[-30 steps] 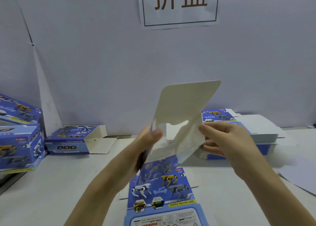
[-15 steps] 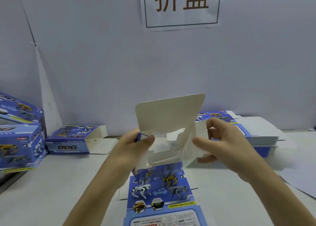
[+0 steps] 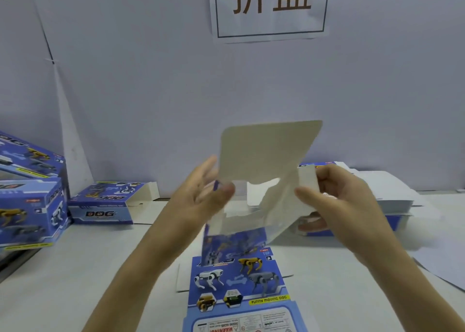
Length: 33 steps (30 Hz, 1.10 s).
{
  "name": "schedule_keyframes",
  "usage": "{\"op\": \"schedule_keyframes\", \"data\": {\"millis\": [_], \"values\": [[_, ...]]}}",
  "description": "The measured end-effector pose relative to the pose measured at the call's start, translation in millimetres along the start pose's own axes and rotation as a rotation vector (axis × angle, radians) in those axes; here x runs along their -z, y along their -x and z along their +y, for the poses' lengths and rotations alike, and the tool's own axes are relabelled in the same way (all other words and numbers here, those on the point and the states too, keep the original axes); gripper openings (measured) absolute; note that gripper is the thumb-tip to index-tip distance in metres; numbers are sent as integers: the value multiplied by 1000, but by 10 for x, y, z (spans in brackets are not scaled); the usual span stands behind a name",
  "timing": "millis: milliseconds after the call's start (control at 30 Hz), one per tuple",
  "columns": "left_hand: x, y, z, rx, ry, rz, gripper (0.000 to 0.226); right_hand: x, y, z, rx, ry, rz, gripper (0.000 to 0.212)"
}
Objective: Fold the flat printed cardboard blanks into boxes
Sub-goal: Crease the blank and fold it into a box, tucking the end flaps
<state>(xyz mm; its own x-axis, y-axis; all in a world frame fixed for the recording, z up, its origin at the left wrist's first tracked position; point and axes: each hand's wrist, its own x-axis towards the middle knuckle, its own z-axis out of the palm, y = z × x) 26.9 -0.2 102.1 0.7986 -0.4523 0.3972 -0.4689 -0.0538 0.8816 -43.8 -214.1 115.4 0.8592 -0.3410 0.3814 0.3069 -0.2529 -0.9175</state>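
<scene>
Mid-fold, pinching blue-printed white cardboard blank [image 3: 264,153] at frame centre with left hand [image 3: 201,198] and right hand [image 3: 339,206]; next, likely squaring and closing it.

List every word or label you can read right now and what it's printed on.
"折盒": paper sign on the wall.
"DOG": side of the open box at back left.
"FUNNY MOVING DOG": yellow strip on the flat blank nearest the camera.
"WARNING": white panel at that blank's near edge.
Too blurred or small: that panel's fine print, the held blank's print, the stacked boxes at far left.
</scene>
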Motion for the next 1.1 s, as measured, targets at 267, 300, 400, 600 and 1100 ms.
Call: {"op": "schedule_keyframes", "data": {"millis": [267, 300, 400, 600, 1100], "values": [[-14, 15, -108, -167, -253, 7, 117, 117, -69, 1, -23, -182, 112, 16], [-51, -2, -103, -180, -251, 72, 110, 91, -59, 24, 51, -93, 153, 21], [-154, -3, -97, -194, -292, 183, 96, -7, -30, 102, 389, 357, 345, 26], [-243, 43, -49, -255, -509, 306, 83, 18, -83, 189, 349, 357, 420, 35], [-110, 94, 64, -277, -269, 114, 73, 104, -161, 97, -192, -602, -335, 31]]}}
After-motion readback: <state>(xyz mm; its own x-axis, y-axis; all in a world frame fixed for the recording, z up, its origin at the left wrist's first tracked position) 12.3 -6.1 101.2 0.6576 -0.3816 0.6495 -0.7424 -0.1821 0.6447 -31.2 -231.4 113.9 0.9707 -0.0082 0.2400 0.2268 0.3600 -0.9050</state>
